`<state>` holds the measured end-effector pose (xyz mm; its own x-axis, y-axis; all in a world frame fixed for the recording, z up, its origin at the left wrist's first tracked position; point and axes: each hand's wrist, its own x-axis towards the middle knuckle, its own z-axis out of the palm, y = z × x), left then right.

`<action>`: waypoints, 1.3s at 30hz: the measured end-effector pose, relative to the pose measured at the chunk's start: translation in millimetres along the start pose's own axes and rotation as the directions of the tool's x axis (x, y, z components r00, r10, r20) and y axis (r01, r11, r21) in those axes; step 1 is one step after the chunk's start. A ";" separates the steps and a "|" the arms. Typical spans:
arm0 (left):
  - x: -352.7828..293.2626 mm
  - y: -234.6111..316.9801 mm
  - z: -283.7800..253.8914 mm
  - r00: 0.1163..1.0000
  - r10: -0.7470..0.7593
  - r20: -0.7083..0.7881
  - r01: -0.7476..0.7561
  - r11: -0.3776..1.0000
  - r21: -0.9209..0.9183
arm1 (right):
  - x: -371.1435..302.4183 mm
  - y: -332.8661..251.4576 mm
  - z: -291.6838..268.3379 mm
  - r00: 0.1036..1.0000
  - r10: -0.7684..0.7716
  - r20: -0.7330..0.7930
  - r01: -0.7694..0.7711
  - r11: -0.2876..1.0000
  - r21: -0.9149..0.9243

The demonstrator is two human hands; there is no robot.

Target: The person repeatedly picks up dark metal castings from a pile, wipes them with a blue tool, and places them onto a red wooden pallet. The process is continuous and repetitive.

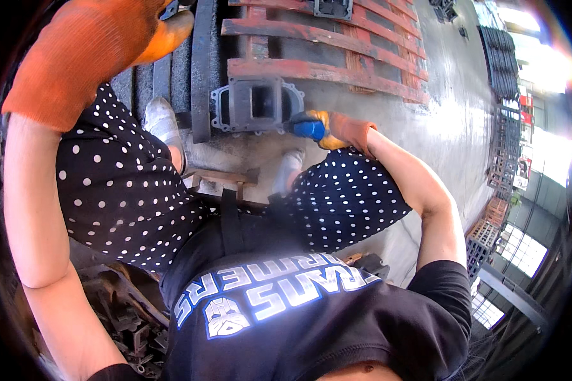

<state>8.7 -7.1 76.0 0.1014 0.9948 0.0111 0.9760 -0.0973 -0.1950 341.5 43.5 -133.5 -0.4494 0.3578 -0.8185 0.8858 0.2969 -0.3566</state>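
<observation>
In front of my knees, a grey metal casting (240,105) stands with a large rectangular opening and a flange with bolt holes. My right hand (321,129), in an orange and blue glove, has its fingers closed at the casting's right edge. My left hand (162,35), in an orange knitted glove, is raised at the upper left. Its thumb bends toward a small dark grey-blue piece (170,10), which is partly cut off by the picture's edge. What that piece is, I cannot make out.
A red slatted pallet (299,68) lies beyond the casting, bearing another dark metal part (332,7). Dark steel beams (201,70) run along the left. Between my feet is a small wooden piece (225,176). Scrap metal (136,333) is heaped lower left; dark stacks (499,60) stand far right.
</observation>
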 end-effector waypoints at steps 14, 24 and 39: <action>2.0 -6.3 -11.2 0.967 -0.099 0.236 0.129 0.985 -0.114 | 38.1 -29.7 22.0 0.942 -0.328 -0.067 0.323 0.943 -0.078; -10.2 11.9 -30.7 0.955 -0.187 0.231 0.187 0.982 0.026 | 31.9 -63.8 11.3 0.972 -0.235 -0.002 0.231 0.959 -0.161; -9.2 -21.2 4.0 0.999 0.030 0.031 -0.024 0.986 -0.162 | 8.4 -76.5 -16.9 0.965 -0.261 -0.034 0.262 0.965 0.017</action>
<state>-13.8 -14.1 76.1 0.1243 0.9919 -0.0255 0.9916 -0.1251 -0.0335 268.0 38.7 -105.5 -0.6687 0.2975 -0.6814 0.7392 0.3651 -0.5660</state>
